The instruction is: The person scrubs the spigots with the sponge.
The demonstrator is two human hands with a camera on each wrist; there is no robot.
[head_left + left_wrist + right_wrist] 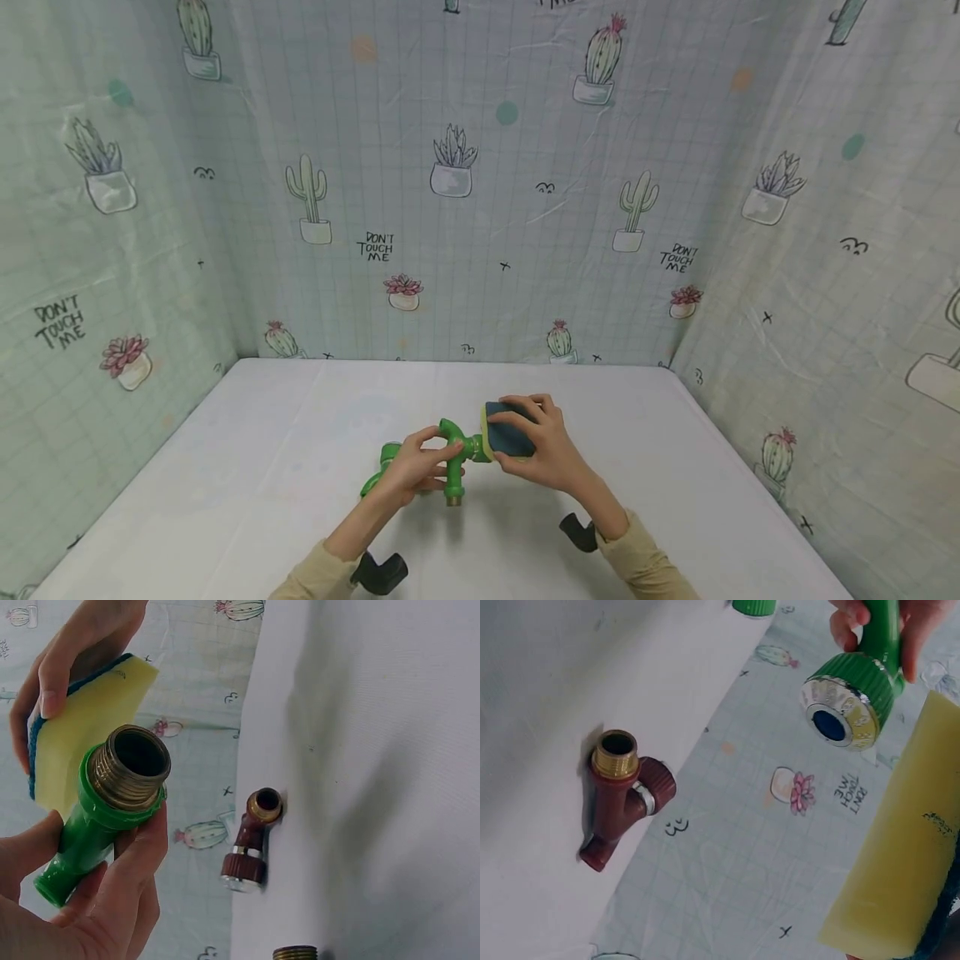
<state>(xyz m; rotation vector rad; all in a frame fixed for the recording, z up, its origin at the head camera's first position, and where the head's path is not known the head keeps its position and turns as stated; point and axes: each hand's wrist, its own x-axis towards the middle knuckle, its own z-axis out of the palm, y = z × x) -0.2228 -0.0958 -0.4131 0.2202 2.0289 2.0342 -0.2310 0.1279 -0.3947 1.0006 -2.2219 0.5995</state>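
Observation:
My left hand (415,469) grips a green tap (453,471) by its body, above the table. The tap's brass threaded end (135,769) shows in the left wrist view, and its ribbed knob (847,701) with a chrome face in the right wrist view. Facing that knob is a sponge (510,433), yellow on one side and dark blue on the other, held between the thumb and fingers of my right hand (551,446). The right wrist view shows a gap between sponge and knob. Most of the right hand is out of that view.
A second green tap (388,454) lies on the white table (262,467), partly behind my left hand. Both wrist views show a dark red tap (615,802) on the table; the head view does not show it. Patterned cloth (502,208) hangs around the table's back and sides.

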